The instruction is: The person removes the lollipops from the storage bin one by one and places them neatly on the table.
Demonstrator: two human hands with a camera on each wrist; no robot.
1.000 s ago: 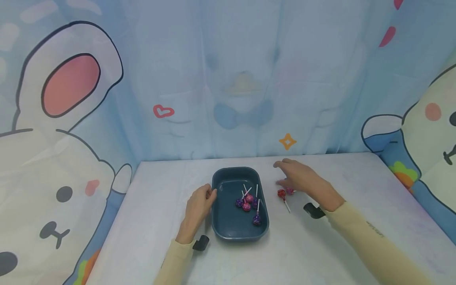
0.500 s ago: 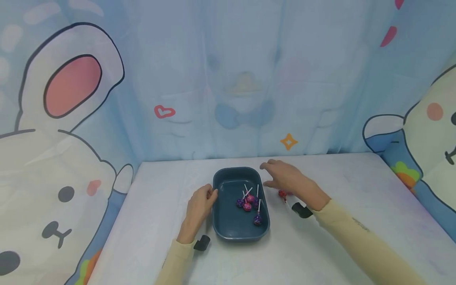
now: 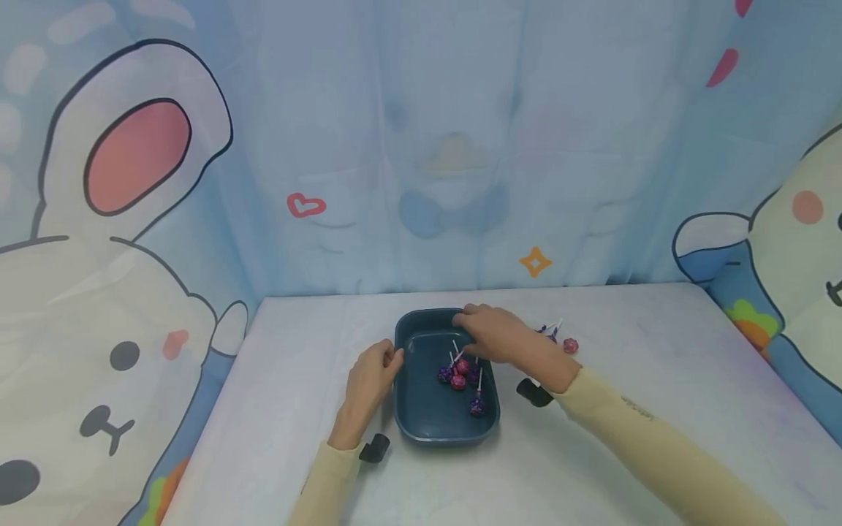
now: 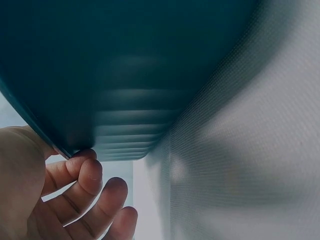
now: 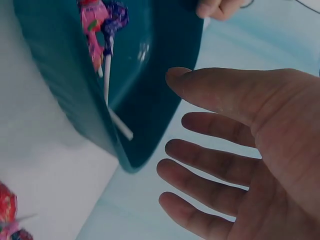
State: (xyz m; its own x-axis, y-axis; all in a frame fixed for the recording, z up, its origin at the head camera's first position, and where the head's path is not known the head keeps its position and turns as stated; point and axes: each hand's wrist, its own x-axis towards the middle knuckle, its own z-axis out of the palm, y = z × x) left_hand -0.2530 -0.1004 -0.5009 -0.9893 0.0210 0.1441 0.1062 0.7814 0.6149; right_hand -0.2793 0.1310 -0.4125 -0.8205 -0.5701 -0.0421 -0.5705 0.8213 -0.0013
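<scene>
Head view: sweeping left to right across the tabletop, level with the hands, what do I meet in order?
Left hand at the tray's near-left rim → dark teal tray → right hand, its fingertips over the tray → loose lollipops on the table.

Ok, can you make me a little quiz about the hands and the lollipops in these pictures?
1. Which hand pinches the rim of the dark tray?
2. True or false: every lollipop lies inside the tray.
3. The right hand holds: a) a lollipop, b) the tray's rim, c) nothing.

Key:
1. The left hand.
2. False; some lollipops lie on the table, to the tray's right.
3. c; its fingers are apart.
</scene>
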